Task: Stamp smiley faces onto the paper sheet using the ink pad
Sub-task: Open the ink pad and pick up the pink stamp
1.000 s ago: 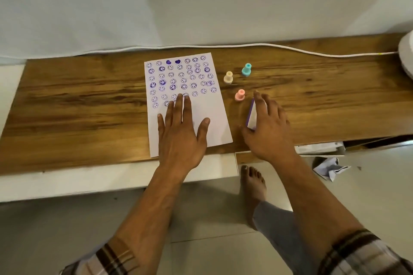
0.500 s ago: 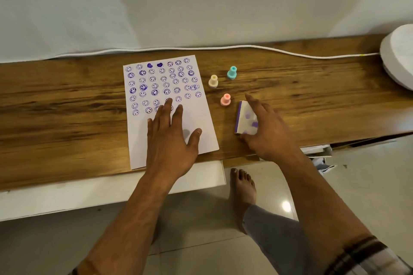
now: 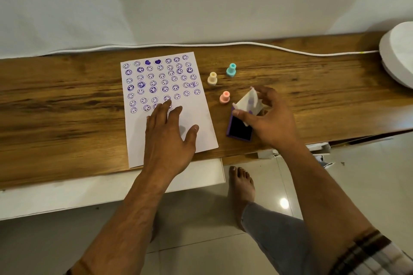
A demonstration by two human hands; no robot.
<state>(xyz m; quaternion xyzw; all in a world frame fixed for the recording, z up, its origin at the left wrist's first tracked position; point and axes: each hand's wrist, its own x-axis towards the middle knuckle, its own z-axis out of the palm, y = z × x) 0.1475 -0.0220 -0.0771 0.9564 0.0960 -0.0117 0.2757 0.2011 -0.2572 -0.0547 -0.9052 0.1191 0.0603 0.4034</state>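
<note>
Ink pad sits uncovered as right hand pinches its white lid; left hand rests flat, fingers spread, on paper sheet.

streaky brown wood-grain table, smooth with a low sheen. thin matt white paper sheet, printed in purple ink. small pastel stamps in smooth plastic. ink pad with dark matt face in purple plastic case, translucent stained lid. glossy pale floor tiles. matt white cloth backdrop.
</note>
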